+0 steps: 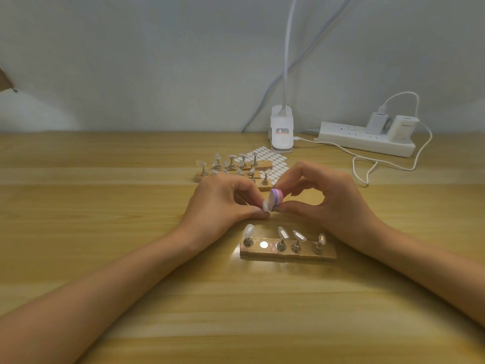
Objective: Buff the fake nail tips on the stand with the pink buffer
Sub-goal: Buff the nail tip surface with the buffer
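A single nail tip [266, 206] is pinched between the thumb and curled fingers of the left hand [225, 203], above the wooden table [105, 232]. Whether a peg is attached under it cannot be told. The pink buffer [277, 197], a small block with a lilac band, is gripped between the thumb and forefinger of the right hand [328, 200], and its pale face is laid against the held tip.

At 6 o'clock from the buffer, just beside both wrists, the wooden stand [325, 254] is set flat on the table. Four clear nail tips [283, 232] are carried on its metal pegs, one at the left end and three toward the right. Between them, second from the left, a bare shiny disc [263, 245] is seen with nothing on it.

At 12 o'clock, behind the hands, further stands [262, 164] loaded with tips are grouped beside a sheet of white stickers [275, 158]. A white clip lamp base [282, 130] is placed beyond them. At 2 o'clock a power strip [349, 139] is laid against the wall, with two white adapters [376, 123] plugged into it.
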